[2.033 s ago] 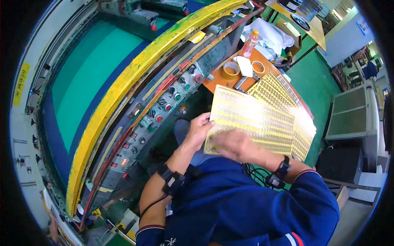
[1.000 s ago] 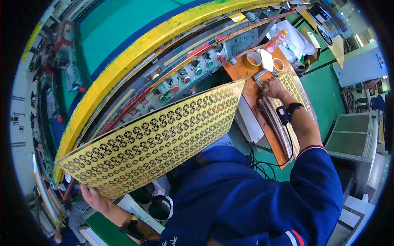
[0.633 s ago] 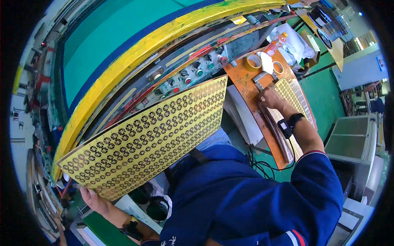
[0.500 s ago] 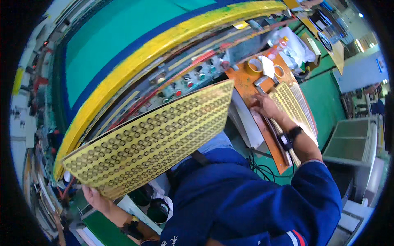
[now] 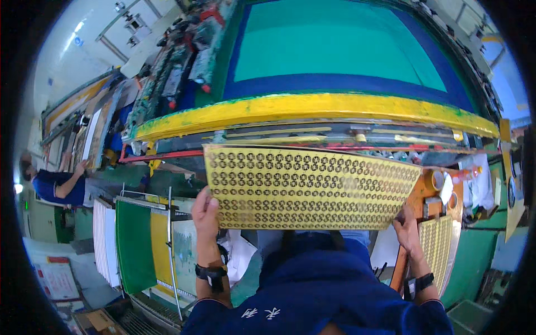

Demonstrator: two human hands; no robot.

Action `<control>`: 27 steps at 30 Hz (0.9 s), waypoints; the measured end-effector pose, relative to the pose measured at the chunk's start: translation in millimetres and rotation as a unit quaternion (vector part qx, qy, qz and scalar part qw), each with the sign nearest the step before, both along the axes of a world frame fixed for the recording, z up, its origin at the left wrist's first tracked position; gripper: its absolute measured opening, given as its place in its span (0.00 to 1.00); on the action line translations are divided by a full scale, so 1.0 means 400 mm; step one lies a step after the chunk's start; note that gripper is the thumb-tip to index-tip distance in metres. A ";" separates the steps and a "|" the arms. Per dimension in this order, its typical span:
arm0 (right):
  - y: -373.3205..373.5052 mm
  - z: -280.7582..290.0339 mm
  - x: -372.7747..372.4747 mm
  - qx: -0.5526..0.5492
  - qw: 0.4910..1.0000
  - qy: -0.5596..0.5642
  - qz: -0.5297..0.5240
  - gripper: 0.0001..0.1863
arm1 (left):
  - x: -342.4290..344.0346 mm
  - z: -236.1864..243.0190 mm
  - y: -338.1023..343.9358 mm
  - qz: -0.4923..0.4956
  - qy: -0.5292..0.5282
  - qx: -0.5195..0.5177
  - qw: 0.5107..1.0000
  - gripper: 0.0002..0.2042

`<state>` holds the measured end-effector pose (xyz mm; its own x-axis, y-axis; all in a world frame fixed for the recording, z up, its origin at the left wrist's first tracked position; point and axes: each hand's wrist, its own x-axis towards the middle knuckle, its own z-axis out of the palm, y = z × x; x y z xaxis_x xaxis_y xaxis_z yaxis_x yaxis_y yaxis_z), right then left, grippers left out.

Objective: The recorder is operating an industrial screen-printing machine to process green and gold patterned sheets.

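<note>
A large yellow panel (image 5: 304,187) covered in rows of dark round patterns is held up in front of my body, long side across. My left hand (image 5: 206,218) grips its left edge near the lower corner, thumb on the patterned face. At the lower right corner my right hand (image 5: 407,228) has its fingers closed round the edge. A similar patterned panel (image 5: 434,240) lies on the orange table (image 5: 417,196) beside my right forearm. The fingers behind the held panel are hidden.
Beyond the panel stands a machine with a yellow bar (image 5: 318,106) and a green screen (image 5: 335,47). Tape rolls (image 5: 433,180) sit on the orange table. A rack with a green board (image 5: 134,245) is at left. Another person (image 5: 56,184) works at far left.
My view has turned left. My right hand has come from the orange table to the panel's right corner. The panel, tilted before, is now about level, held by both hands.
</note>
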<state>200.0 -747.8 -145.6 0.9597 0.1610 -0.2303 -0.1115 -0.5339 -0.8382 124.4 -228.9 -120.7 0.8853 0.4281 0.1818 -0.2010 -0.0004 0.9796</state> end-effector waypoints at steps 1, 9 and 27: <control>0.010 0.008 0.007 -0.042 0.999 0.001 0.003 0.29 | -0.004 -0.010 -0.007 0.029 0.036 0.032 0.998 0.21; -0.038 -0.073 0.017 -0.085 0.994 -0.071 0.013 0.27 | -0.008 -0.040 -0.042 0.063 0.089 0.032 0.994 0.18; -0.017 -0.027 0.030 -0.082 0.996 -0.037 -0.029 0.23 | 0.013 -0.145 -0.041 0.124 0.050 -0.060 0.989 0.14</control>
